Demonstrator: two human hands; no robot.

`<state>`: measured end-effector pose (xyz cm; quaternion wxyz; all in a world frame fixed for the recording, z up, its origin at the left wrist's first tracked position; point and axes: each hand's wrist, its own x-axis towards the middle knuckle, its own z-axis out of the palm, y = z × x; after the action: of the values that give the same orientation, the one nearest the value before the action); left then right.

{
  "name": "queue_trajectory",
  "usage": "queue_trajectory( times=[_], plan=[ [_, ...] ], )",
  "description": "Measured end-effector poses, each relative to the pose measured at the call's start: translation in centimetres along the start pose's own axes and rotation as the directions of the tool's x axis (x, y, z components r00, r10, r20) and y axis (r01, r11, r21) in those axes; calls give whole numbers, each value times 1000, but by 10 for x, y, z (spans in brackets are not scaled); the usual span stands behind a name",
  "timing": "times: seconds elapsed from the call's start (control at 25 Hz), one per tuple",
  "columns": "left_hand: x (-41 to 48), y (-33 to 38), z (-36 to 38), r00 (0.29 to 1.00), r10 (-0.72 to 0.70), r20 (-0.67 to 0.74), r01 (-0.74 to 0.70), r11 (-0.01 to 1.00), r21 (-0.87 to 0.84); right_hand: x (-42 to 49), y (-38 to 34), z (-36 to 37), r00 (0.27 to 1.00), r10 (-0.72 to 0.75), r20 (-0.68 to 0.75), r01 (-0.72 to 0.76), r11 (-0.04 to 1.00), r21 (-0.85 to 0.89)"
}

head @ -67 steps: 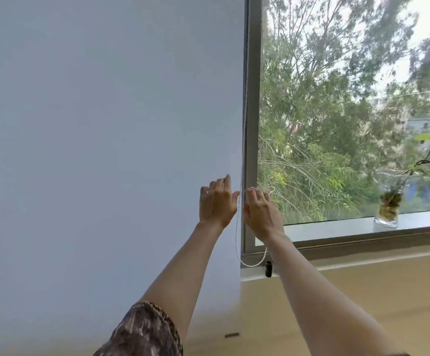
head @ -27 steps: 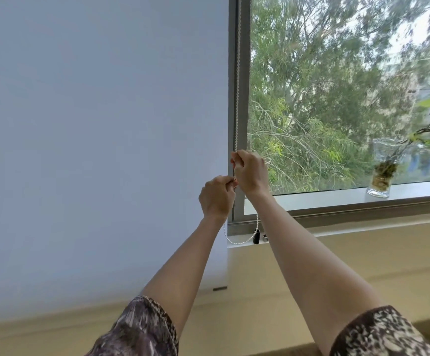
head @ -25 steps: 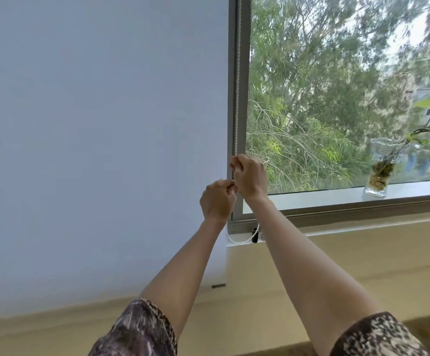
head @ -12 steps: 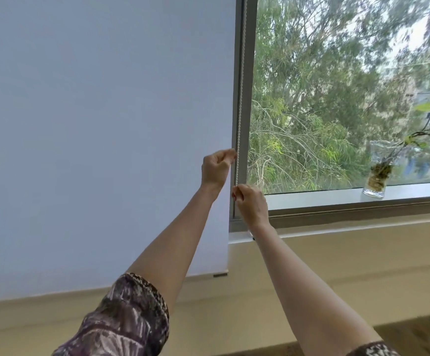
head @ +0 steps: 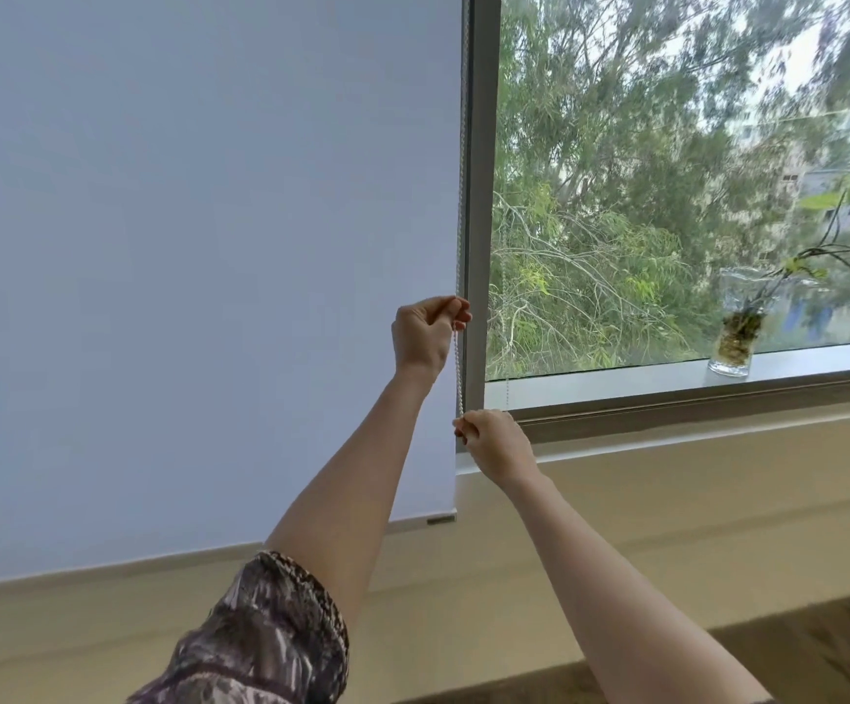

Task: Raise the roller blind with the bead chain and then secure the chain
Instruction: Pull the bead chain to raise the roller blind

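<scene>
A window (head: 666,195) is showing trees beside the blind (head: 209,246), which is hanging almost fully down. Along the blind's right edge, both hands are pinching the chain (head: 458,368): left hand (head: 425,332) above, right hand (head: 496,442) below. Most raising and the securing are remaining.

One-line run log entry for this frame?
stage: raising | left hand: pinching white bead chain, upper | right hand: gripping chain, lower | pale grey roller blind: near-fully down

left sleeve (head: 265,637): short, dark mottled brown-and-cream print, gathered hem, lower centre-left of frame
forearms: bare on both arms
left hand (head: 425,332): bare
right hand (head: 496,442): bare
</scene>
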<state>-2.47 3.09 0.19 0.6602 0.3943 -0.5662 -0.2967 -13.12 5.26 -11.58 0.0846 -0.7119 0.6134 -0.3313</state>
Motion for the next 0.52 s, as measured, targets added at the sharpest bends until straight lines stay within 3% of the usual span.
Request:
queue_trajectory(
  times=[0.2,0.36,0.52],
  plan=[
    [-17,-20,-17,1000,6,-23,-2,986,165,3,-1,-13,982,8,191,-27,995,95],
    [-35,-42,-31,999,-30,-14,33,964,263,19,-42,-56,1000,-22,-1,21,918,396],
    [-58,-54,-40,997,-74,9,68,951,301,47,-93,-95,986,46,-158,86,678,730]
  ],
)
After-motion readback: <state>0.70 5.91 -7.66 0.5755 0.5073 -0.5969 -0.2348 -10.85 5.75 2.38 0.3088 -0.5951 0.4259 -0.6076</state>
